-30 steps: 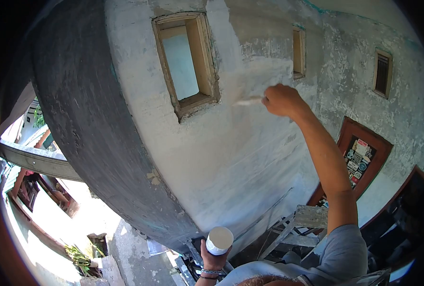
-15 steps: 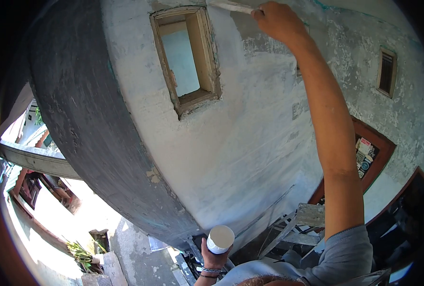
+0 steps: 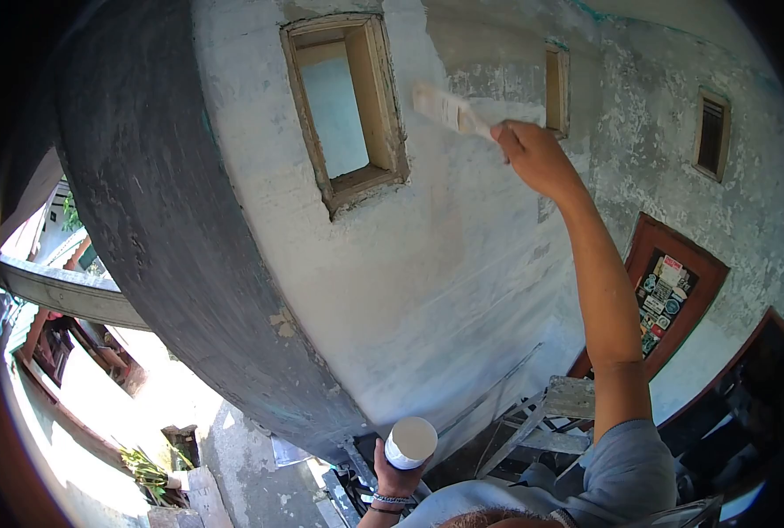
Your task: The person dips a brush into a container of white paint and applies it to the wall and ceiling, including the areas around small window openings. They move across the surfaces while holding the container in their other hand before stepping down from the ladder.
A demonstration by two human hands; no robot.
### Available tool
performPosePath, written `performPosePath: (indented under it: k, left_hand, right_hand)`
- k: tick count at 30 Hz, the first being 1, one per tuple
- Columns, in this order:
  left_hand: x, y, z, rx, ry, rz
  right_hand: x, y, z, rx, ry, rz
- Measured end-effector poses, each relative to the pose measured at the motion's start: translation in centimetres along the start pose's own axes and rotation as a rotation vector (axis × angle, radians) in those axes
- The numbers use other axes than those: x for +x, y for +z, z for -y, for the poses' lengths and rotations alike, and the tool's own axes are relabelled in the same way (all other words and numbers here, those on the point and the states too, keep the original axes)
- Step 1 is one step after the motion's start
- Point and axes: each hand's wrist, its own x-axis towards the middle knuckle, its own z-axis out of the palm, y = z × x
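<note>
My right hand [image 3: 537, 158] is closed round the handle of a paintbrush [image 3: 452, 113], its pale bristles at the wall [image 3: 462, 255] just right of the framed window opening [image 3: 343, 114]. Fresh white paint covers much of that wall, while a grey unpainted patch [image 3: 484, 53] shows above the brush. Low in the view, my left hand [image 3: 396, 480] wraps round a white cup [image 3: 411, 443] of white paint and holds it upright close to my body. A bracelet circles the left wrist.
A dark curved wall band [image 3: 172, 229] runs down the left. Wooden scaffold planks [image 3: 572, 398] stand below my right arm. A brown framed panel with stickers [image 3: 665, 290] and narrow windows [image 3: 713, 132] are on the right. Plants [image 3: 150, 471] grow at lower left.
My right hand has come down with the paintbrush from the top of the wall to beside the window opening. The left hand and cup have stayed nearly still.
</note>
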Motion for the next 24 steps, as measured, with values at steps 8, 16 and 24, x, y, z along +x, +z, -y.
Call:
performPosePath:
  k: [8, 16, 24]
  left_hand:
    - [0.3, -1.0, 0.4, -0.055, 0.017, 0.023]
    - [-0.2, -0.7, 0.3, -0.082, 0.005, -0.010]
    - [-0.3, -1.7, 0.6, -0.006, 0.056, 0.003]
  right_hand:
    - [1.9, 4.6, -1.2, 0.736, 0.317, 0.153]
    - [-15.5, 16.5, -9.5, 0.961, 0.587, 0.316]
    - [-10.6, 9.3, -4.3, 0.860, 0.334, 0.023]
